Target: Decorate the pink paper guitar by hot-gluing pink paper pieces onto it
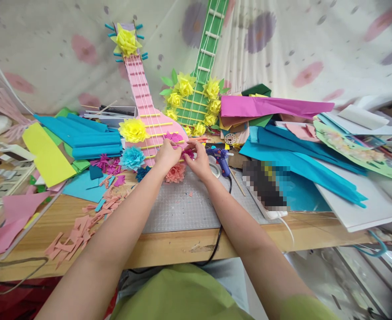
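A pink paper guitar (144, 95) with white strings and yellow strips leans at the back of the table. Over its body, my left hand (167, 154) is closed at a magenta paper flower (174, 137). My right hand (199, 161) curls its fingers and thumb round the magenta petals (188, 154) at the guitar's right edge. Partly hidden below the hands is a coral paper flower (175, 173). To the left sit a light blue paper flower (132, 158), a dark blue flower (143, 173) and a yellow flower (133, 130). Another yellow flower (126, 41) tops the neck.
A green paper guitar (199, 95) stands behind. Right of my hands lie a blue glue gun (220, 158), a tape roll (213, 168) and a blurred-out device (266, 186). Paper scraps (72, 238) and blue crepe paper (92, 140) lie left. A grey cutting mat (182, 213) lies in front.
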`<action>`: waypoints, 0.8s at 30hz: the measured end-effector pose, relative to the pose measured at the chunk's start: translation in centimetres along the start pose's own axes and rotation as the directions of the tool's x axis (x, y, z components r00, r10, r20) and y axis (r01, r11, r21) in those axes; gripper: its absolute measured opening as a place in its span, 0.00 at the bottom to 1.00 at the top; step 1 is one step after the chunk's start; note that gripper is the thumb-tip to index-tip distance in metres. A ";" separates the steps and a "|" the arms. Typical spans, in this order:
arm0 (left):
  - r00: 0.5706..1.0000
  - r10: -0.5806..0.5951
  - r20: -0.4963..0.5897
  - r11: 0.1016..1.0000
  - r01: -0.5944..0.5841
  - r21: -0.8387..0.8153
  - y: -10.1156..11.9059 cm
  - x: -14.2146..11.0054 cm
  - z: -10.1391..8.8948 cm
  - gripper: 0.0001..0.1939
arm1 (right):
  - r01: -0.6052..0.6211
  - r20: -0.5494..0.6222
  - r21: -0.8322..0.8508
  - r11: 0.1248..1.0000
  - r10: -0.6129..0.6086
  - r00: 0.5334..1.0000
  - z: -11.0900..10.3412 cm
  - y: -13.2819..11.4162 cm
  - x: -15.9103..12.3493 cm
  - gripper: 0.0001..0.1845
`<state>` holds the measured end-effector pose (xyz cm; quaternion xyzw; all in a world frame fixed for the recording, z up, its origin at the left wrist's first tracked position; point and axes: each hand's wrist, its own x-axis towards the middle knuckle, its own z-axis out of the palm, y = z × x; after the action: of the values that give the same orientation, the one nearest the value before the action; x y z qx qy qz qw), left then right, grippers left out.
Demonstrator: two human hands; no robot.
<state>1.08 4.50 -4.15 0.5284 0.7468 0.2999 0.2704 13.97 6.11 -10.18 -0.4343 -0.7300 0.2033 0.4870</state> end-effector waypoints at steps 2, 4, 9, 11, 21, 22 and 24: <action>1.000 0.010 0.006 1.000 -0.010 -0.008 0.0 -0.2 -0.1 0.09 | 0.017 -0.007 0.011 1.000 -0.017 1.000 -0.1 0.1 -0.2 0.22; 1.000 0.010 0.012 1.000 -0.010 -0.007 -0.1 -0.4 -0.2 0.10 | 0.028 -0.009 0.020 0.999 -0.028 1.000 -0.2 0.2 -0.4 0.23; 1.000 0.003 0.015 1.000 -0.002 -0.013 -0.9 0.0 0.4 0.11 | 0.027 -0.009 0.033 0.999 -0.027 1.000 -0.3 0.5 -0.5 0.24; 1.000 0.003 0.011 0.998 -0.002 -0.061 -1.4 0.6 1.0 0.12 | 0.037 -0.013 0.054 0.998 -0.037 0.999 -0.3 0.5 -0.4 0.24; 0.999 -0.042 -0.004 0.986 0.041 -0.163 -1.9 1.3 1.4 0.14 | 0.058 -0.045 0.085 0.995 -0.055 0.997 -0.7 0.6 -0.8 0.25; 0.999 -0.045 -0.017 0.987 0.042 -0.158 -1.9 1.3 1.2 0.14 | 0.060 -0.048 0.081 0.995 -0.056 0.997 -0.9 0.6 -0.9 0.25; 0.998 -0.044 -0.033 0.986 0.039 -0.164 -1.9 1.3 1.1 0.15 | 0.061 -0.047 0.071 0.996 -0.058 0.997 -1.1 0.5 -1.0 0.25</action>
<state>0.28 5.40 -6.41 0.4833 0.7354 0.3638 0.3054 15.36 5.43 -10.59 -0.3988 -0.7236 0.2052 0.5247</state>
